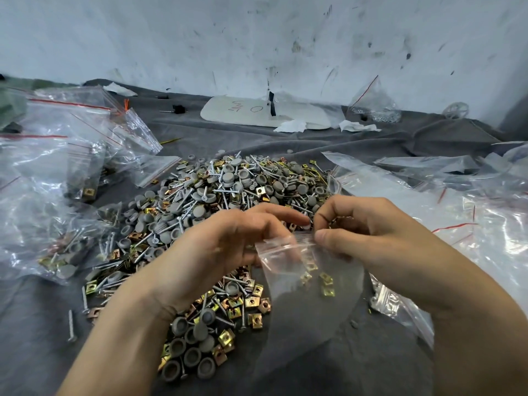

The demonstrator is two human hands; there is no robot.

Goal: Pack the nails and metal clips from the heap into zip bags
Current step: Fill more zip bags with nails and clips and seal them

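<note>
Grey cloth [228,138] covers the surface below a scuffed white wall [257,38]. Left hand [228,241] and right hand [371,232] pinch the zip bag [300,295] above the heap [228,190].

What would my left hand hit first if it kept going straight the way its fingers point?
Most likely the right hand. The left hand points right across the mouth of the zip bag, toward the right hand's curled fingers, close by. Depth is unclear from one view.
</note>
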